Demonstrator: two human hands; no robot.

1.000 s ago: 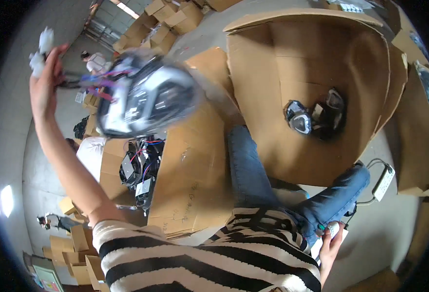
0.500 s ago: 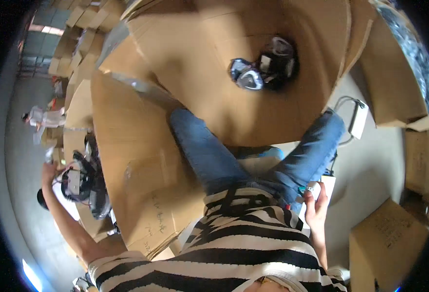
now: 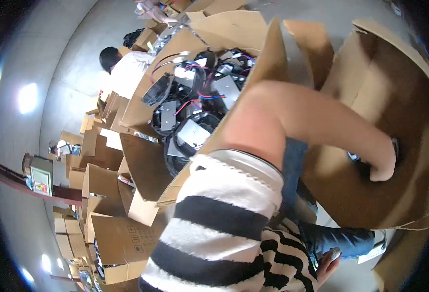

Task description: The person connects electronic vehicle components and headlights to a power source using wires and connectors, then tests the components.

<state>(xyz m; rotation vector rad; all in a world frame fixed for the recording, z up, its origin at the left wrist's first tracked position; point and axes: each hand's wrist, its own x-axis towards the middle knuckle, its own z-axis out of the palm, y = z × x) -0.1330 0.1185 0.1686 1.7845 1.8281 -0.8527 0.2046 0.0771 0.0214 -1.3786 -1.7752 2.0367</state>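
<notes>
Both hands are far apart. One bare arm comes from the striped sleeve [image 3: 224,214] and bends across the middle of the picture, then goes down into the big open cardboard box [image 3: 370,87] on the right side. By the way the body sits, this looks like the left arm, reaching across. The left hand [image 3: 384,168] is deep in that box, low near its bottom. Its fingers point down and away, so I cannot tell if they are curled shut or loose. A small dark part with a shiny bit [image 3: 358,156] lies right beside the hand, touching it or almost touching it. I cannot tell if the hand is holding it.

The right hand [image 3: 327,265] is at the bottom edge, near the knee in blue jeans [image 3: 341,239]. Only a few fingers show. They are bent a little and rest by something small and pale. I cannot tell if they grip it.

Behind the arm, on the left side, is another cardboard box [image 3: 141,109]. It is full of black round parts with red and blue wires [image 3: 190,107], piled on each other. This pile is well apart from both hands.

Farther back, another person in a white top [image 3: 126,73] bends over more boxes. Many brown boxes [image 3: 107,233] are stacked on the grey floor at the lower left.
</notes>
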